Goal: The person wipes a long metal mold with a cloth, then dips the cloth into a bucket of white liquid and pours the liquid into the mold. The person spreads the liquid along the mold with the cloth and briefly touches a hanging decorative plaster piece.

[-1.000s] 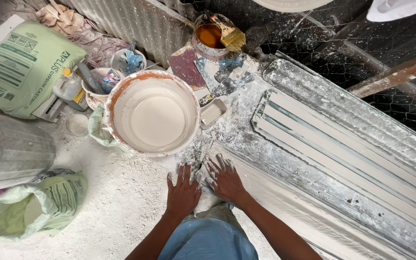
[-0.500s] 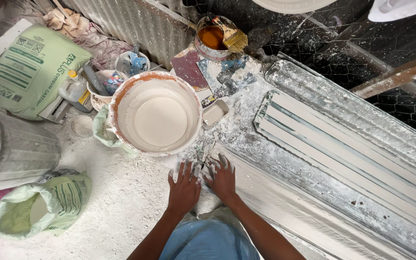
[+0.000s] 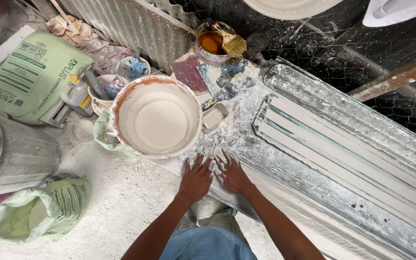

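Observation:
My left hand point(image 3: 196, 179) and my right hand point(image 3: 233, 175) lie side by side, palms down and fingers spread, on the near end of a long plaster-crusted moulding form point(image 3: 343, 159). The fingertips are white with plaster and hold nothing. Just beyond the left hand stands a large round basin point(image 3: 156, 117) with an orange rim, filled with smooth white plaster. A small white rectangular tray point(image 3: 214, 117) rests between the basin and the form.
A green plaster sack point(image 3: 30, 82) lies at the far left, an open green bag point(image 3: 39, 211) at the near left, a metal drum point(image 3: 10, 159) between them. A tub of orange liquid with a brush point(image 3: 214, 44) stands behind, beside small cups point(image 3: 131, 68) and a corrugated sheet point(image 3: 121, 29).
Both hands slid slightly forward and upward along the form's end and spread their fingers wider. The view shifted a little; the basin and other things stayed put.

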`<action>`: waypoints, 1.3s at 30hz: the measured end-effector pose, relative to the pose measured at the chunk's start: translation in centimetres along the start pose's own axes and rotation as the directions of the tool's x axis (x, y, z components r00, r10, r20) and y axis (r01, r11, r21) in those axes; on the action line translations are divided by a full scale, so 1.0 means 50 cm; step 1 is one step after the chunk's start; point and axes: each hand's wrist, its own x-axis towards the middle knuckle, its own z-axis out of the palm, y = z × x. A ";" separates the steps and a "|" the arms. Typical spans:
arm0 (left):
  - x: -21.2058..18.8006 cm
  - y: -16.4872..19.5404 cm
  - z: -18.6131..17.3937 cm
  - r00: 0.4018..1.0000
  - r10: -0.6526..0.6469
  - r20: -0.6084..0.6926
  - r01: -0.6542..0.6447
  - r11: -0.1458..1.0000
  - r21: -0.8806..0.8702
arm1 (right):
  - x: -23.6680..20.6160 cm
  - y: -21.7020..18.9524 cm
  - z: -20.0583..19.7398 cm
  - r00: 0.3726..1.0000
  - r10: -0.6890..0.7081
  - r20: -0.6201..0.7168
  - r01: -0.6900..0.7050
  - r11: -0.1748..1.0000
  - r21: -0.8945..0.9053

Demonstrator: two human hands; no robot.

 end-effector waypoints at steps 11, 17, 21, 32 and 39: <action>0.005 0.004 0.006 1.000 -0.005 0.009 0.005 1.000 0.024 | -0.081 0.041 0.021 0.998 0.023 0.067 -0.022 1.000 -0.014; 0.001 0.017 0.019 0.999 0.016 -0.044 -0.015 1.000 0.010 | -0.202 0.107 0.071 0.971 0.166 0.174 -0.157 0.986 -0.063; 0.010 0.078 0.049 0.984 0.083 -0.160 -0.093 0.994 -0.058 | -0.276 0.129 0.095 0.927 0.299 0.225 -0.268 0.950 -0.158; -0.010 0.039 0.064 0.996 0.043 -0.077 -0.043 0.999 0.005 | -0.335 0.055 0.129 0.840 0.506 -0.195 -0.516 0.857 0.000; -0.011 0.061 0.087 0.999 -0.040 -0.028 0.041 0.998 0.039 | -0.360 0.051 0.159 0.796 0.545 -0.261 -0.572 0.820 -0.032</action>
